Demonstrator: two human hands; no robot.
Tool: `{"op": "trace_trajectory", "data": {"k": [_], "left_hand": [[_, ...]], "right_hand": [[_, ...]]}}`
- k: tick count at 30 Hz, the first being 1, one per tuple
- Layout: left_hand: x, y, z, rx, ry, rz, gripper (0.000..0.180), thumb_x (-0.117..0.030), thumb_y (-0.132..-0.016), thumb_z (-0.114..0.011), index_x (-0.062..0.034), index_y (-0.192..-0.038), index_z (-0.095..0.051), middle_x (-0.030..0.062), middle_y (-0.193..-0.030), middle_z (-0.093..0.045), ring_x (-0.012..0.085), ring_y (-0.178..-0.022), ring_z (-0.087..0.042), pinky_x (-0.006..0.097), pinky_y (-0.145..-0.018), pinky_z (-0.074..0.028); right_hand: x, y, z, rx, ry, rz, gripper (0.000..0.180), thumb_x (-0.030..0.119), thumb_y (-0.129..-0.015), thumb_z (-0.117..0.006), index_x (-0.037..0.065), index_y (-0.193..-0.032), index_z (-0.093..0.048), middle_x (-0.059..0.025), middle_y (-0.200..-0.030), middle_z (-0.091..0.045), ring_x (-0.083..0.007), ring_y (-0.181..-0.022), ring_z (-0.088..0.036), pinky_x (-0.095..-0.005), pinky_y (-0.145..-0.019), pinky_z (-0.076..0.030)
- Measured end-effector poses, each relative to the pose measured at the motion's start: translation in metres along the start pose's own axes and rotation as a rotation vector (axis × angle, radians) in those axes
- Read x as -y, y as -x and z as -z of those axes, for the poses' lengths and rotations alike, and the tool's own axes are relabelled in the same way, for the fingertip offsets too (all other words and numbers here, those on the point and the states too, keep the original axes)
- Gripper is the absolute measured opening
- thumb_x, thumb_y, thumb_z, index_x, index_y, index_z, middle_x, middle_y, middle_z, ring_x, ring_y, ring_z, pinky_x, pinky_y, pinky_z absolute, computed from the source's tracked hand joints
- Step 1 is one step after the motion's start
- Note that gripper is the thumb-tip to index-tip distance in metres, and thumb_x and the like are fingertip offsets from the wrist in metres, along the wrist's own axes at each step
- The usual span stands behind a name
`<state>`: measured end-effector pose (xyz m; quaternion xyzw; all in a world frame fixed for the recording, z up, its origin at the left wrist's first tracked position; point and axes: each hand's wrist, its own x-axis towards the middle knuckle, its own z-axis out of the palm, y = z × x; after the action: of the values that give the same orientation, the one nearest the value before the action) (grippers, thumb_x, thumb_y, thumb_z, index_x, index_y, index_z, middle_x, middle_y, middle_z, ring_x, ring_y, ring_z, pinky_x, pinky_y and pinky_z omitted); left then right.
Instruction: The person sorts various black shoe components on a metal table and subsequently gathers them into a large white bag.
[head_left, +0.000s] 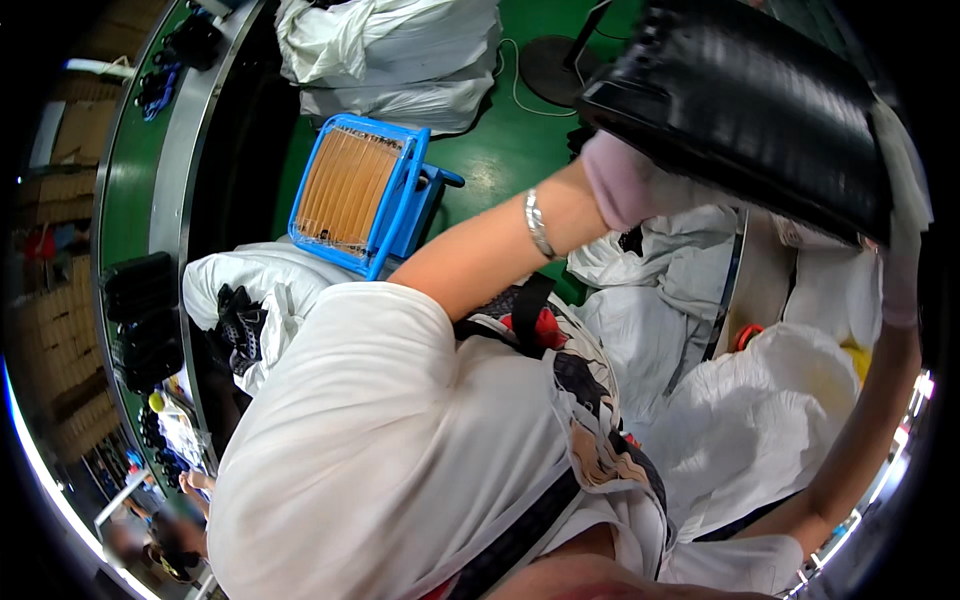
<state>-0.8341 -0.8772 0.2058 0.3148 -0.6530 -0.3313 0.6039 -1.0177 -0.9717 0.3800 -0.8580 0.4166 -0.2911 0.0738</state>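
Observation:
A shiny black, box-like thing (745, 110) with rounded edges is held up at the upper right; its exact kind I cannot make out. Both of my hands wear pale gloves. My left hand (645, 182) grips it from below at its near-left edge, its fingers mostly hidden behind the thing. At the opposite end, my right hand (905, 185) lies along the right edge and holds it there. A silver bracelet (538, 224) circles my left wrist.
A blue-framed stool with a slatted seat (348, 190) stands on the green floor. White sacks (400, 60) lie behind it, with more white bags (760, 420) at the right. Along the left runs a green conveyor (133, 205) carrying black items (140, 290). Another person (178, 540) is at lower left.

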Motion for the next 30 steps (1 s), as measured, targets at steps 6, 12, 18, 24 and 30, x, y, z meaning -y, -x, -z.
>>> {"op": "trace_trajectory", "data": {"k": [6,12,18,24,30], "left_hand": [[0.029,0.012,0.046,-0.217,1.606,0.350,0.062,-0.036,-0.090,-0.063,-0.0018,-0.139,-0.046,0.0182,-0.145,-0.044,0.0288,-0.135,-0.043,0.042,-0.112,-0.039],[0.023,0.040,0.086,-0.240,0.647,0.332,0.061,-0.041,-0.096,-0.049,-0.0083,-0.146,-0.037,0.0149,-0.153,-0.035,0.0310,-0.139,-0.036,0.047,-0.118,-0.028],[0.036,0.071,0.107,-0.288,-0.743,0.453,0.062,-0.049,-0.096,-0.050,-0.0177,-0.148,-0.036,0.0061,-0.150,-0.039,0.0236,-0.136,-0.040,0.040,-0.115,-0.031],[0.037,0.123,0.142,-0.606,-1.183,0.549,0.049,-0.030,-0.081,-0.077,-0.0127,-0.125,-0.063,0.0073,-0.130,-0.060,0.0255,-0.123,-0.053,0.039,-0.109,-0.037],[0.024,0.147,0.200,-0.891,-1.131,0.607,0.046,-0.025,-0.082,-0.077,-0.0090,-0.123,-0.064,0.0091,-0.127,-0.062,0.0277,-0.119,-0.057,0.039,-0.107,-0.040]], "right_hand": [[-0.006,-0.056,-0.068,0.238,-0.393,-0.028,0.049,0.034,-0.095,-0.058,0.000,-0.129,-0.059,-0.0140,-0.126,-0.062,-0.0194,-0.118,-0.057,-0.0270,-0.101,-0.042],[-0.032,-0.102,-0.175,0.183,-0.140,0.785,0.034,0.021,-0.096,-0.058,-0.005,-0.118,-0.063,-0.0121,-0.110,-0.068,-0.0205,-0.105,-0.063,-0.0301,-0.095,-0.047],[0.009,-0.093,-0.252,0.650,-0.870,0.002,0.040,0.022,-0.096,-0.056,-0.008,-0.122,-0.058,-0.0130,-0.109,-0.067,-0.0156,-0.102,-0.059,-0.0266,-0.094,-0.044],[0.082,-0.119,-0.319,1.026,-0.974,0.197,0.042,0.025,-0.097,-0.053,-0.004,-0.127,-0.055,-0.0110,-0.113,-0.066,-0.0151,-0.104,-0.058,-0.0272,-0.094,-0.043],[0.164,-0.138,-0.384,1.280,-1.158,0.248,0.043,0.022,-0.097,-0.051,-0.004,-0.131,-0.053,-0.0095,-0.120,-0.062,-0.0144,-0.108,-0.055,-0.0273,-0.097,-0.041]]}}
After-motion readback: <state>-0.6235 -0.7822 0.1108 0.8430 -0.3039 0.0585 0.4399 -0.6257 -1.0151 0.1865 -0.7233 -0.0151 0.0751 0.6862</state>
